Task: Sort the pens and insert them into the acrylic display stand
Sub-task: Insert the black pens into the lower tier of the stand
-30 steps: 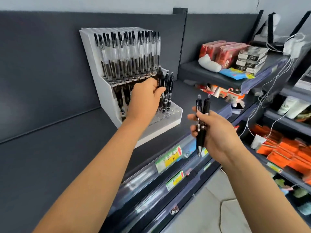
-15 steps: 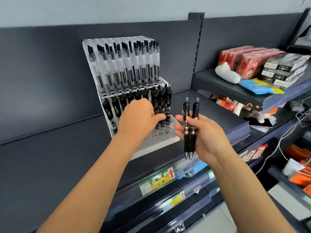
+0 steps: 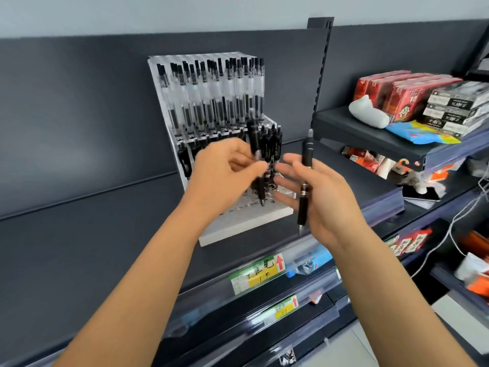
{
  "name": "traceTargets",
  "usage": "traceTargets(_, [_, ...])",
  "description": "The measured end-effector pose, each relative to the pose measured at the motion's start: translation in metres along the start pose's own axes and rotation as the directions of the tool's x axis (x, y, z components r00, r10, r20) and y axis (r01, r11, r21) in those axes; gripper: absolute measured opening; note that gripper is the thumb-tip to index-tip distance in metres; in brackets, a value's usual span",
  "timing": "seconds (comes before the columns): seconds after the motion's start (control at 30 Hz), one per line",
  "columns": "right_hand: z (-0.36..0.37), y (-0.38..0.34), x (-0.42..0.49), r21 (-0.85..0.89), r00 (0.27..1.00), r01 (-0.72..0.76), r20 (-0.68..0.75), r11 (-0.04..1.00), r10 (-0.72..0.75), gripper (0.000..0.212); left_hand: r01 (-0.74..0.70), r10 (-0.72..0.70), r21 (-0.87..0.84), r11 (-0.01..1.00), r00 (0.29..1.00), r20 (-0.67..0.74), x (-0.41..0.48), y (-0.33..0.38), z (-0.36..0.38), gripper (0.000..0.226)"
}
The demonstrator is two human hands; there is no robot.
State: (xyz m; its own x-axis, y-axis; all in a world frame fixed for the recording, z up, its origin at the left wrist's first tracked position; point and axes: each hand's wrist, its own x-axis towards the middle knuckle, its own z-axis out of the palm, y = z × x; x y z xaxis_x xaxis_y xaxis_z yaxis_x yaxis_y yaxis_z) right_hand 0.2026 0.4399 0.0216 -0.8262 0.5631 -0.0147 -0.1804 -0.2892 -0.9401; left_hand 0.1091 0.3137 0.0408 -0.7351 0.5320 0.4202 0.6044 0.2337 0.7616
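A stepped acrylic display stand [image 3: 246,221] sits on the dark shelf, its upper tier full of clear pens [image 3: 211,102] and its lower tier holding several black pens [image 3: 272,144]. My left hand [image 3: 225,176] pinches one black pen [image 3: 258,165] upright in front of the lower tier, blurred by motion. My right hand [image 3: 322,192] is just right of it, fingers loosely spread, with one black pen [image 3: 304,181] held upright against the palm by the thumb.
The dark shelf [image 3: 79,247] stretches left of the stand. To the right, a higher shelf carries red boxes [image 3: 397,94], black-and-white boxes [image 3: 455,109] and a white object [image 3: 367,115]. Price tags [image 3: 256,274] line the shelf edge; white cables [image 3: 455,231] hang at right.
My left hand left the stand's lower tier and took one of the two black pens from my right hand, which now holds a single pen. The camera view shifted left.
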Motion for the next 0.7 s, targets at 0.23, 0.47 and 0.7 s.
traceTargets(0.23, [-0.002,0.011,-0.007,0.000,0.970,0.062,-0.237,0.998,-0.060,0.021,-0.002,0.028,0.157,0.988,0.987,-0.158,0.013,-0.017,0.007,0.029])
traceTargets(0.47, [-0.007,0.013,-0.013,-0.029,0.968,0.063,-0.240,0.998,-0.068,0.016,-0.018,0.059,0.246,0.969,0.985,-0.160,0.024,-0.012,0.009,0.024])
traceTargets(0.7, [-0.003,0.015,-0.016,0.010,0.974,0.002,-0.227,1.000,0.000,0.025,-0.025,0.078,0.370,0.929,0.989,-0.127,0.023,-0.014,0.002,0.028])
